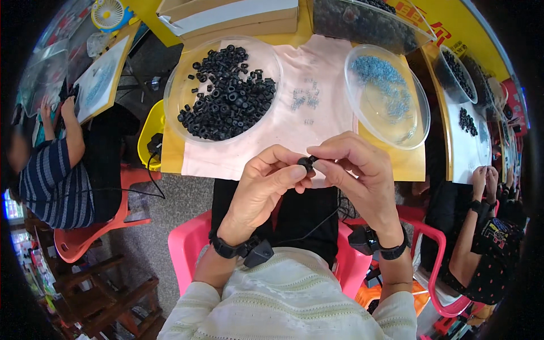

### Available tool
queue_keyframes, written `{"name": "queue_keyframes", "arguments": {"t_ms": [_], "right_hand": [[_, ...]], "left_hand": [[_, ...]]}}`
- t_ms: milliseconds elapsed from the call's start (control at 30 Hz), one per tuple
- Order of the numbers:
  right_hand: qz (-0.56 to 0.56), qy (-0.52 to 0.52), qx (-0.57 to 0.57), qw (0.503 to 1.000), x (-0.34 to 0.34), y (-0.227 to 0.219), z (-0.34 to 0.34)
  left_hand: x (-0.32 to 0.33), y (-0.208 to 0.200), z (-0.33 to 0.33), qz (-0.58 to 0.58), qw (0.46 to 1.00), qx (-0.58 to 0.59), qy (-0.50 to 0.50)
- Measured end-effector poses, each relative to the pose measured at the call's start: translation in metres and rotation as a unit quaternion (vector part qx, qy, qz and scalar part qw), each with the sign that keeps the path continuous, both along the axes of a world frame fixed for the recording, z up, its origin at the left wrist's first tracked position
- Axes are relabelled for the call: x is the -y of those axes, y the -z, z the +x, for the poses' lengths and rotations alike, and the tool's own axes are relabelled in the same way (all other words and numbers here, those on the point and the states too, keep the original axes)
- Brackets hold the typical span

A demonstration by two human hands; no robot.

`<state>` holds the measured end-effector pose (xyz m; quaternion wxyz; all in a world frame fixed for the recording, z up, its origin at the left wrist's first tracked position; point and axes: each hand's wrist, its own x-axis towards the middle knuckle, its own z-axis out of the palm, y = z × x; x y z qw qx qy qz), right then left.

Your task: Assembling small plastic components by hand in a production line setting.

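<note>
Over the near edge of the table, my left hand (258, 184) pinches a small round black rubber-like part (306, 164) between thumb and fingers. My right hand (362, 170) meets it from the other side, its thumb and forefinger closed at the part's upper right. Whether the right fingertips hold a second tiny piece is hidden. Beyond my left hand, a clear round tray (265, 59) carries a heap of similar black parts (229, 102). Further right, a second clear tray (371, 110) contains many tiny blue-grey pieces (382, 76).
A pink cloth (328, 62) covers the yellow tabletop between the trays. At the back stand a cardboard box (232, 20) and a clear bin (362, 28) of dark parts. Co-workers sit left (56, 170) and right (481, 243). A yellow basket (148, 133) is beside the table's left edge.
</note>
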<state>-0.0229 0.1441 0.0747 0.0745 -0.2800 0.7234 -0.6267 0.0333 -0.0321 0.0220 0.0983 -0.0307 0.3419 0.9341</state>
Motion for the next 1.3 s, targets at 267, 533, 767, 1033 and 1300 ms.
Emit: {"name": "queue_keyframes", "arguments": {"t_ms": [267, 533, 767, 1033, 1300], "right_hand": [[-0.025, -0.013, 0.053, 0.998, -0.005, 0.006, -0.004], [-0.026, -0.001, 0.134, 0.991, -0.009, 0.000, -0.005], [0.002, 0.013, 0.010, 1.000, -0.013, 0.004, -0.010], [0.022, 0.021, -0.097, 0.995, -0.021, 0.015, -0.017], [0.067, 0.058, -0.150, 0.985, -0.021, 0.019, -0.005]], "left_hand": [[0.003, -0.004, -0.002, -0.014, 0.999, 0.007, 0.032], [0.002, -0.006, -0.008, -0.016, 0.999, 0.016, 0.046], [0.000, -0.010, -0.013, -0.029, 0.998, 0.023, 0.052], [-0.008, 0.003, -0.019, 0.062, 0.992, 0.073, 0.083], [-0.016, 0.007, -0.019, 0.061, 0.993, 0.082, 0.059]]}}
